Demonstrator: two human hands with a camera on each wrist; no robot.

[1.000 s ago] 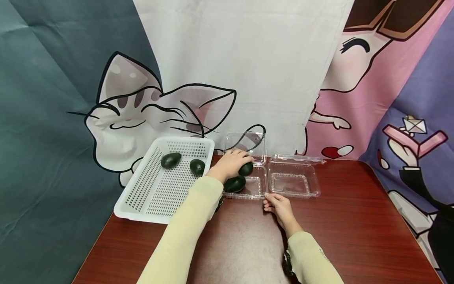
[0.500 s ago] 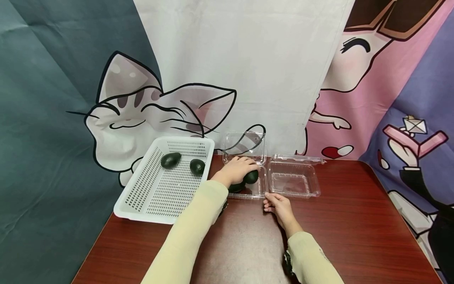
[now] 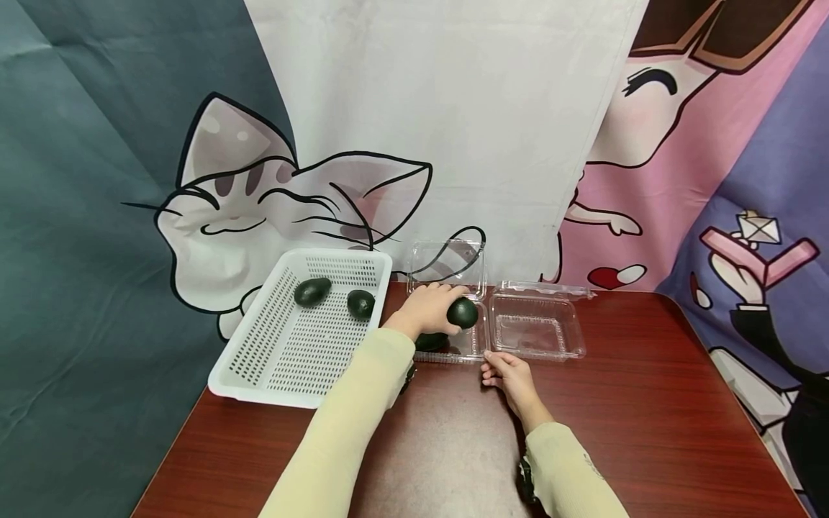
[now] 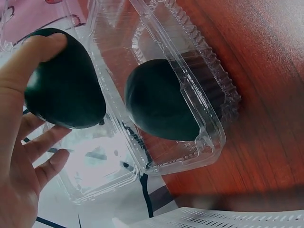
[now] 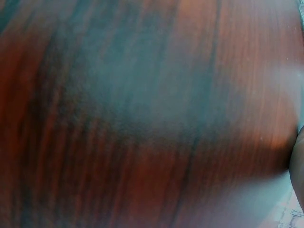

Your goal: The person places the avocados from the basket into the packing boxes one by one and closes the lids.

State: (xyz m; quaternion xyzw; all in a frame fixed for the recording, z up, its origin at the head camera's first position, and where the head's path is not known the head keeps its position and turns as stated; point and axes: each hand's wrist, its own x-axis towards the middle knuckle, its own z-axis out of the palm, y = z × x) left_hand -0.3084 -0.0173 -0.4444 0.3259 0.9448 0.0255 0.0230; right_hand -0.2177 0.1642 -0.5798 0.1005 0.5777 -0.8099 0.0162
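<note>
In the head view my left hand [image 3: 424,311] grips a dark green avocado [image 3: 463,313] over the left clear plastic clamshell box [image 3: 476,349], whose lid stands raised behind it. The left wrist view shows the thumb on one side of this avocado [image 4: 66,88] and fingers underneath. A second avocado [image 3: 430,342] lies in the box's left part, partly covered by my left hand. My right hand [image 3: 512,378] pinches the front right corner of the same box. Only a sliver of the right hand [image 5: 298,173] shows at the edge of the right wrist view.
A white perforated basket [image 3: 259,352] on the left holds two avocados [image 3: 312,292]. Right of the first box, another clear clamshell box [image 3: 531,334] stands with its lid raised. Everything rests on a reddish-brown wooden table [image 3: 648,403], with a printed cloth [image 3: 486,108] hanging behind.
My left hand has shifted slightly right and forward with the avocado in it, which is turned and shows more of its surface. The right hand has stayed in place.
</note>
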